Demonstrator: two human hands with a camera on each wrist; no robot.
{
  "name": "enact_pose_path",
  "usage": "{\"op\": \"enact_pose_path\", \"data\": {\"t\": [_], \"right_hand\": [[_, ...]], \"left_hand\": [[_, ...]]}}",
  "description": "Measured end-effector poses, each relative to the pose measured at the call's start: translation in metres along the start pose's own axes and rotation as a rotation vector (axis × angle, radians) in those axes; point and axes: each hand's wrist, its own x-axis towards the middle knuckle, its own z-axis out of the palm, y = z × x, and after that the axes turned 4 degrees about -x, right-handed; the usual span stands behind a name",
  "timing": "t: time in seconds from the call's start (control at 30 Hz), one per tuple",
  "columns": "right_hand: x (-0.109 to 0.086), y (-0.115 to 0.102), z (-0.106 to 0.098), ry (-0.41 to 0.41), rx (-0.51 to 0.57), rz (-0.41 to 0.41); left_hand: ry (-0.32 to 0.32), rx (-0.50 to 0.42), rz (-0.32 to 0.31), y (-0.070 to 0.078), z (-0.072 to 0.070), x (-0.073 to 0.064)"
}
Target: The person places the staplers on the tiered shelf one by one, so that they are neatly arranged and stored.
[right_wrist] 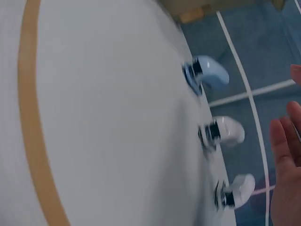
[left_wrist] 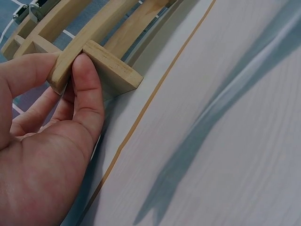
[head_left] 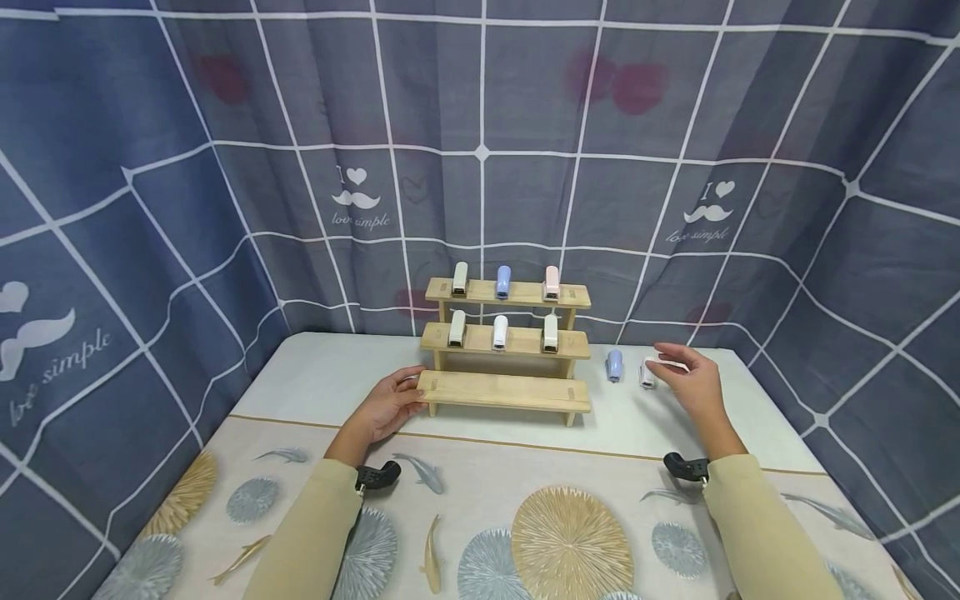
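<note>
My left hand (head_left: 393, 404) pinches the left end of the lowest board of a three-step wooden display rack (head_left: 504, 392); in the left wrist view the thumb presses the board's edge beside a leg. Over the table to the right, my right hand (head_left: 690, 382) reaches above the small staplers with its fingers extended and apart. A blue stapler (head_left: 614, 365) and a white stapler (head_left: 647, 373) stand right of the rack. Another white stapler (right_wrist: 239, 190) shows in the right wrist view, hidden behind the hand in the head view.
On the top step sit a pale stapler (head_left: 460, 278), a blue one and a pink one (head_left: 551, 283). The middle step carries several whitish staplers, among them a white one (head_left: 500, 332). A patterned cloth (head_left: 480, 492) covers the front of the table, and a checked curtain (head_left: 525, 200) encloses the back and sides.
</note>
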Motion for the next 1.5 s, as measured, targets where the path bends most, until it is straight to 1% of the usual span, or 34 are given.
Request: {"op": "enact_pose_path", "data": {"t": [0.2,0.3,0.4,0.53,0.77,0.93,1.13,1.27,1.37,1.5], "right_hand": [[0.005,0.018,-0.018,-0.030,-0.196,0.085],[0.008,0.025,-0.023,-0.060,-0.251,0.111],[0.011,0.030,-0.027,-0.092,-0.279,0.138],[0.013,0.032,-0.034,-0.138,-0.301,0.173],[0.027,0.048,-0.045,-0.244,-0.324,0.154],[0.035,0.054,-0.049,-0.315,-0.335,0.181],[0.040,0.058,-0.051,-0.396,-0.309,0.212],[0.042,0.060,-0.052,-0.434,-0.311,0.282],[0.044,0.061,-0.052,-0.448,-0.323,0.334],[0.046,0.062,-0.050,-0.448,-0.330,0.352]], "left_hand": [[0.010,0.011,-0.010,0.000,0.000,0.001],[0.008,0.022,-0.012,0.000,-0.001,0.001],[0.001,0.031,-0.011,0.000,-0.001,0.000],[-0.003,0.026,-0.012,0.000,0.000,-0.001],[-0.001,0.022,-0.018,0.001,0.000,-0.001],[0.003,0.015,-0.017,0.000,0.000,-0.001],[0.004,0.014,-0.012,-0.001,0.000,-0.002],[0.000,0.027,-0.008,0.000,0.000,-0.001],[0.001,0.035,-0.007,0.000,0.000,-0.001],[0.007,0.036,-0.008,0.000,-0.001,0.000]]}}
